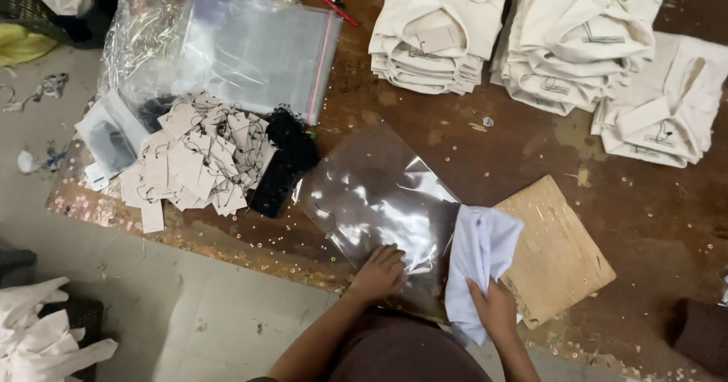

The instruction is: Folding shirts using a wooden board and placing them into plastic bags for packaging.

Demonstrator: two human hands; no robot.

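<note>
Worn brown table (493, 154) strewn with sequins, above grey floor (212, 306).

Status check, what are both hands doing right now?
Left hand flat on clear plastic bag. Right hand gripping white cloth at bag's edge. Cardboard sheet lies beside it.

Bare forearms, no sleeves, dark brown garment at torso
</note>
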